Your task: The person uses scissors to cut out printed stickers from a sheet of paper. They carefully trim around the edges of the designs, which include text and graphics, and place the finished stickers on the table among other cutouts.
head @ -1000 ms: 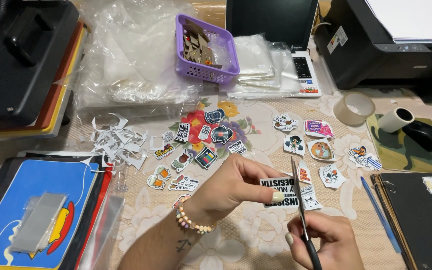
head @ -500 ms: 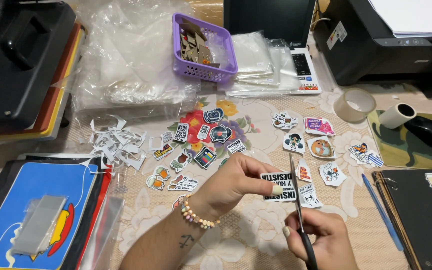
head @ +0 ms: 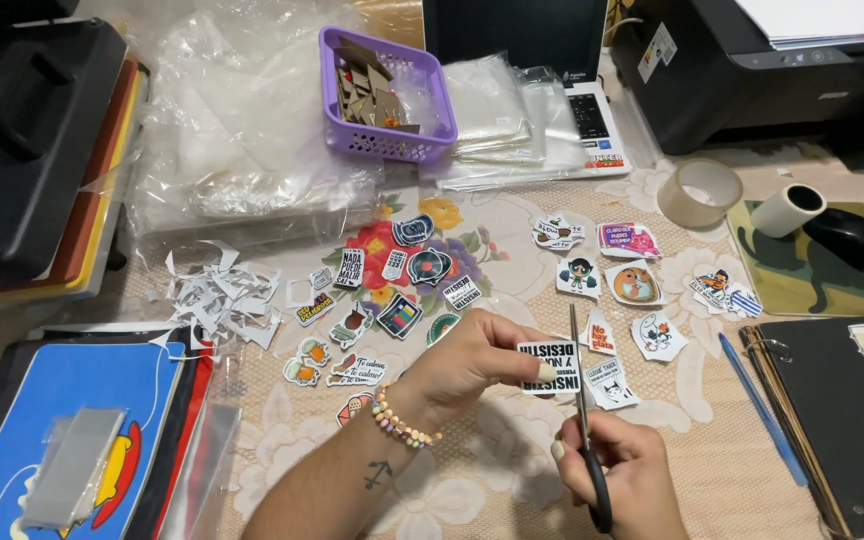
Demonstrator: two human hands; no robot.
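Black-and-white sticker pinched in left hand above the floral tablecloth; right hand gripping scissors, blades along the sticker's right edge, mid-trim as I judge. Many cut stickers already laid out, paper scraps piled left. Purple basket, tape roll, blue pen nearby; nothing blocks.

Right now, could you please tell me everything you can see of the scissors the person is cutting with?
The scissors have thin, silvery metal blades and dark handles. They point up and away from the person, nearly vertical in the view. The right hand grips the handles low in the frame and hides most of them. The blades run along the right edge of a black-and-white printed sticker, pinched by the left hand above the floral tablecloth. How far the blades are parted is unclear.
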